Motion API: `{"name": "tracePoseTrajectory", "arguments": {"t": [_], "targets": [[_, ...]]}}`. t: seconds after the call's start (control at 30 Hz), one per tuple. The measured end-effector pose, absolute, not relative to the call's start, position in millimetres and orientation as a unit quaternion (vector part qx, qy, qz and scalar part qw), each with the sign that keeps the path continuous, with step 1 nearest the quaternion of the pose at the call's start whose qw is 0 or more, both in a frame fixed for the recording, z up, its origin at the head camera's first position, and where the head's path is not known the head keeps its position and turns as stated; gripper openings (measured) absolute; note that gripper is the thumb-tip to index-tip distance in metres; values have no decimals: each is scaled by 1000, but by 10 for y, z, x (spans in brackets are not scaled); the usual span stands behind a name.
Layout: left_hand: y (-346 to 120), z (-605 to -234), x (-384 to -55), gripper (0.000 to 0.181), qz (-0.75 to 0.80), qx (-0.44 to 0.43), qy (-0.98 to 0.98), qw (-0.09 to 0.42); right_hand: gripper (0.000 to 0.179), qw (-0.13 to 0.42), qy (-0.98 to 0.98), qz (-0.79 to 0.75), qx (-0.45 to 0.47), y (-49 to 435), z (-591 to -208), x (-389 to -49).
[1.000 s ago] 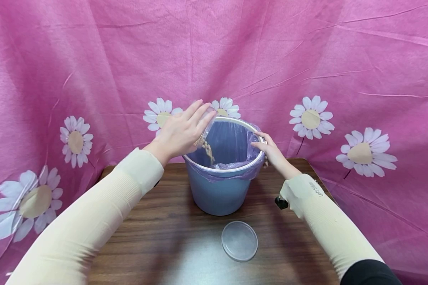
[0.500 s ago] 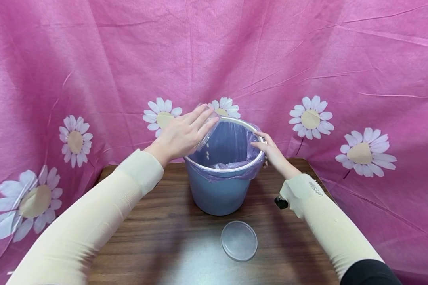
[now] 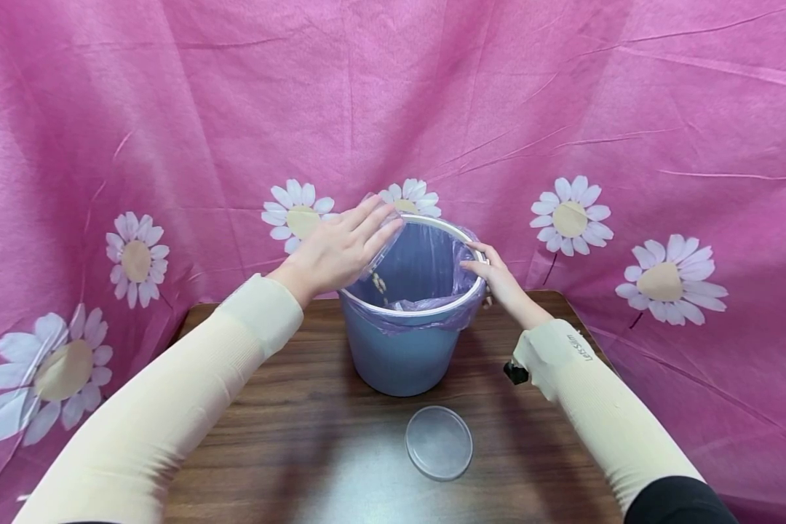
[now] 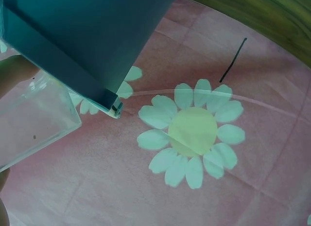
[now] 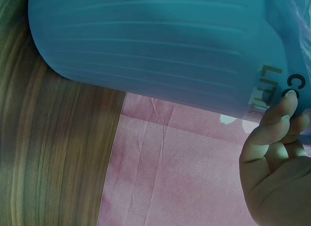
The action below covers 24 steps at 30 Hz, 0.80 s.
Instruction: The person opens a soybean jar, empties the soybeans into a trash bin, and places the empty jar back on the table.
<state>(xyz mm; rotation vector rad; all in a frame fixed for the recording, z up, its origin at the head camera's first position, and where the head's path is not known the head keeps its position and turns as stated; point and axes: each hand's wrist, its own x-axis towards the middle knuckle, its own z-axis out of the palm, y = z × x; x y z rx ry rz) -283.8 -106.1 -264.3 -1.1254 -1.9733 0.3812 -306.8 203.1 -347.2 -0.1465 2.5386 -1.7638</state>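
Note:
A blue trash can (image 3: 399,364) with a white rim stands upright, a purple bag lining it and folded over the rim. My left hand (image 3: 337,247) holds a clear plastic container (image 4: 41,119) tipped mouth-down over the can's left side. Small beige pieces (image 3: 380,282) drop from it into the bag; a few specks show inside the container in the left wrist view. On the other side, my right hand (image 3: 501,280) grips the rim, thumb over the bag and fingers along the outer wall. The right wrist view shows those fingertips against the can's lettering (image 5: 262,92).
A round clear lid (image 3: 439,443) lies on the brown wooden table (image 3: 268,437) in front of the can. Pink cloth (image 3: 498,109) with white daisies hangs close behind the table and at both sides.
My left hand has moved slightly right and down with the container over the can. The falling stream of pieces has thinned. The right hand keeps its grip on the rim.

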Motion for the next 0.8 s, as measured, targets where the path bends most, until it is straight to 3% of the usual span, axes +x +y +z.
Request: {"name": "tracePoseTrajectory", "arguments": {"t": [0.43, 0.8], "targets": [[-998, -2714, -2810, 48, 181, -463, -758, 422, 65, 45, 814, -578, -44, 1921, -3175, -2810], [-1038, -2742, -2838, 50, 170, -445, -778, 409, 64, 42, 815, -576, -42, 1905, -3175, -2796]]}}
